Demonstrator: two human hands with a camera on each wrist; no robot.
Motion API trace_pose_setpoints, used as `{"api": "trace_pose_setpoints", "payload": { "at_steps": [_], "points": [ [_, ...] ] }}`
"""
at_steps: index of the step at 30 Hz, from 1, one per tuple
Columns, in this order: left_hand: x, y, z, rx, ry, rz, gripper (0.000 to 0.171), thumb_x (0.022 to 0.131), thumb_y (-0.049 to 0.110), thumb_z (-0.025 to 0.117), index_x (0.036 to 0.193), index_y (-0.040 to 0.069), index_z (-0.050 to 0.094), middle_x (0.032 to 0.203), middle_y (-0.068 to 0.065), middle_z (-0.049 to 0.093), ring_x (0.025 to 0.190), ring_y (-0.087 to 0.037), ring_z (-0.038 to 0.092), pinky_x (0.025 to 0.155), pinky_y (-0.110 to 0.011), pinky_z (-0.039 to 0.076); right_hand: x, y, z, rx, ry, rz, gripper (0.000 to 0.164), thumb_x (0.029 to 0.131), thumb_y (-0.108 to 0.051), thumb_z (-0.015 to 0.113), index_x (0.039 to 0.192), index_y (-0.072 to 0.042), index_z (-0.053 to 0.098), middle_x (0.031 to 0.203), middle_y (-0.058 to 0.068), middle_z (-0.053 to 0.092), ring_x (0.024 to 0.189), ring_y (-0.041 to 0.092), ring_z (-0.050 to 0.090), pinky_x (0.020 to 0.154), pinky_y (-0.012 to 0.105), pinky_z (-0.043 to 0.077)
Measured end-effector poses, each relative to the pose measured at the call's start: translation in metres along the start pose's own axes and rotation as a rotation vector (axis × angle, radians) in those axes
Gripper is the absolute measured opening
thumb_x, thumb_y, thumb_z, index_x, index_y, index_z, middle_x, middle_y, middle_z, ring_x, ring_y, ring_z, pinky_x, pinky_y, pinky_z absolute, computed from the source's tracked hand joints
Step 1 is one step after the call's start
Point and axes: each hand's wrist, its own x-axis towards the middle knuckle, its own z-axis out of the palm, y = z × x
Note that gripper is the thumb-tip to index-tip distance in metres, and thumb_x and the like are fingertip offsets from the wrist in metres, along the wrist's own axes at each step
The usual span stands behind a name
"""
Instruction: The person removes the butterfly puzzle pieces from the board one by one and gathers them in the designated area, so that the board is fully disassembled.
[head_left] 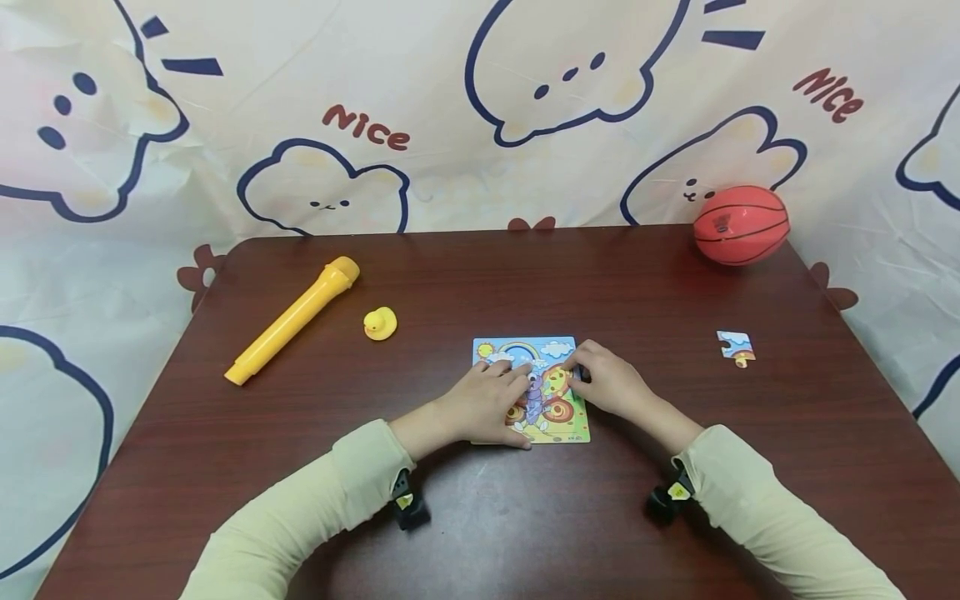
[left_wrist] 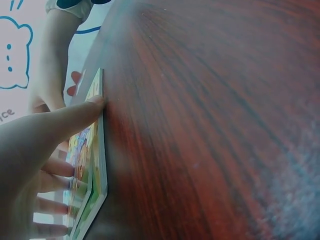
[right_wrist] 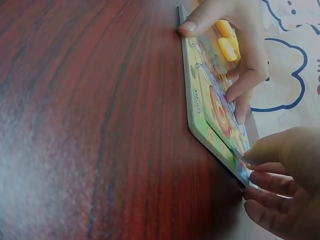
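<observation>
left hand (head_left: 487, 404), fingers spread unclenched, presses the flat square cartoon-printed puzzle board (head_left: 566, 430) midway between the dark-brown wooden table's (head_left: 525, 533) side edges, from here likely steadying it while right hand (head_left: 611, 381) pinches a thin printed puzzle piece (right_wrist: 239, 158) near the board's right edge.

The left grip (head_left: 487, 402) lies palm down, its fingers (head_left: 491, 367) spread a little and extended, while its thumb (left_wrist: 75, 120) is stretched well apart on the side nearer to the body. The right grip (head_left: 611, 382) is near it, not touching, with bent fingers turned toward the left one. Behind each grip, the bare left wrist (head_left: 412, 432) and right wrist (head_left: 678, 423) enter pale sleeves (head_left: 300, 500).
</observation>
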Motion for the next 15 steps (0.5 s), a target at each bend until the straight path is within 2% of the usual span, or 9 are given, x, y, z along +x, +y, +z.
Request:
{"api": "trace_pose_setpoints", "payload": {
  "at_steps": [8, 15],
  "points": [
    [-0.001, -0.002, 0.004, -0.018, 0.04, 0.011, 0.069, 0.067, 0.07, 0.056, 0.11, 0.016, 0.051, 0.137, -0.004, 0.04, 0.12, -0.025, 0.038, 0.09, -0.042, 0.034, 0.0, 0.006, -0.004, 0.18, -0.014, 0.001, 0.017, 0.078, -0.004, 0.063, 0.095, -0.003, 0.064, 0.088, 0.007, 0.053, 0.071, 0.015, 0.048, 0.062, 0.028, 0.041],
    [-0.002, -0.003, 0.005, -0.03, 0.038, 0.004, 0.071, 0.068, 0.07, 0.055, 0.114, 0.017, 0.051, 0.138, -0.003, 0.038, 0.121, -0.026, 0.037, 0.091, -0.042, 0.034, 0.003, 0.01, -0.007, 0.368, -0.083, 0.118, 0.017, 0.081, -0.006, 0.06, 0.098, -0.003, 0.063, 0.084, 0.007, 0.059, 0.07, 0.017, 0.05, 0.059, 0.028, 0.041]
  ]
}}
